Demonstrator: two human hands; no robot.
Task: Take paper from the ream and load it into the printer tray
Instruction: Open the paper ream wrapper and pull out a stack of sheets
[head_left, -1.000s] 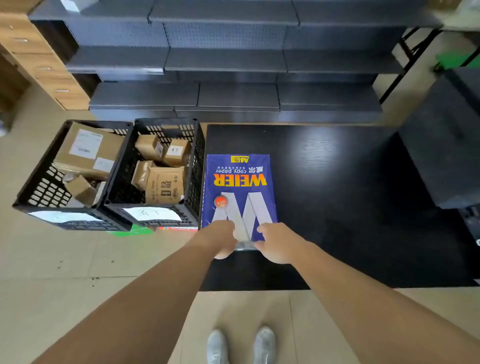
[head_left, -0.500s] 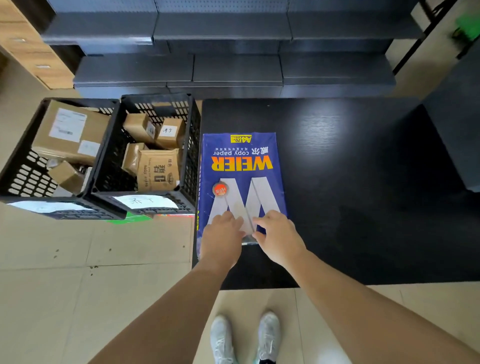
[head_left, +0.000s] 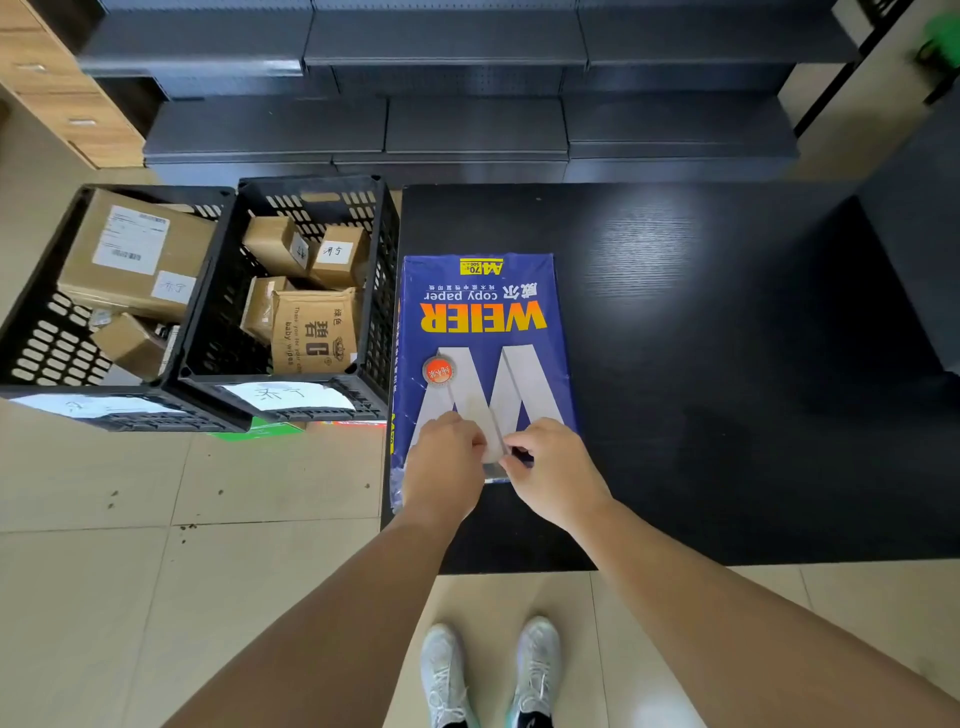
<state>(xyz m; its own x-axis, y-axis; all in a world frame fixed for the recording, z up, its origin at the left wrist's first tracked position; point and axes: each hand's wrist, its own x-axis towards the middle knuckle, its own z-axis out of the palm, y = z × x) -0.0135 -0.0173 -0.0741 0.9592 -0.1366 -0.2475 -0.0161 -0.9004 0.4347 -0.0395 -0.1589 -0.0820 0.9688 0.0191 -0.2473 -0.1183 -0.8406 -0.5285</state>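
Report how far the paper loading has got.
Done: the wrapped ream lies on the black table. In hand: the left hand and right hand pinch the wrapper at its near end, apparently to open it. Left: no sheets are out, no printer tray is in view, so taking paper and loading remain.
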